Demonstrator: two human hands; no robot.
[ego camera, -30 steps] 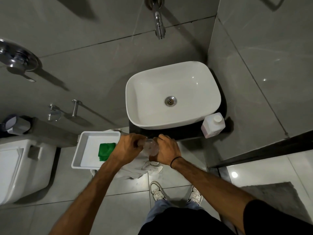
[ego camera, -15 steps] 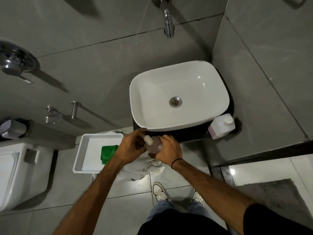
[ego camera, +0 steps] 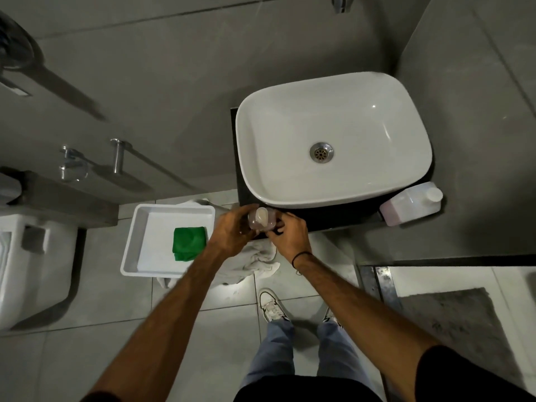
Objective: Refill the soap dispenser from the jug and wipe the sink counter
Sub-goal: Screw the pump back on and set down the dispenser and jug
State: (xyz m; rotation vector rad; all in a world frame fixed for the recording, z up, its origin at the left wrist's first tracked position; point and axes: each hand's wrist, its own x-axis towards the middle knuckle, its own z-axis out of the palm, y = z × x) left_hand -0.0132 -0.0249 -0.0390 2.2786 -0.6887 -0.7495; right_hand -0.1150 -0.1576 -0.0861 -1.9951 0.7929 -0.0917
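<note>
A small clear soap dispenser (ego camera: 262,219) with a whitish pump top stands at the front edge of the dark sink counter (ego camera: 333,217). My left hand (ego camera: 232,230) grips it from the left and my right hand (ego camera: 287,233) from the right. A translucent jug (ego camera: 412,204) with pinkish liquid and a white cap sits on the counter's right end, beside the white basin (ego camera: 333,137). A folded green cloth (ego camera: 188,242) lies in a white tray (ego camera: 136,242) left of my hands.
A white towel (ego camera: 255,262) lies crumpled under the tray and below my hands. A toilet (ego camera: 26,262) stands at far left, a grey mat (ego camera: 464,323) at lower right. The tap (ego camera: 340,2) juts from the wall above the basin. My shoes (ego camera: 271,306) stand on the tiled floor.
The view has shifted, so the basin sits further right. The dispenser's pump top has come into sight between my hands, which stay closed around the bottle.
</note>
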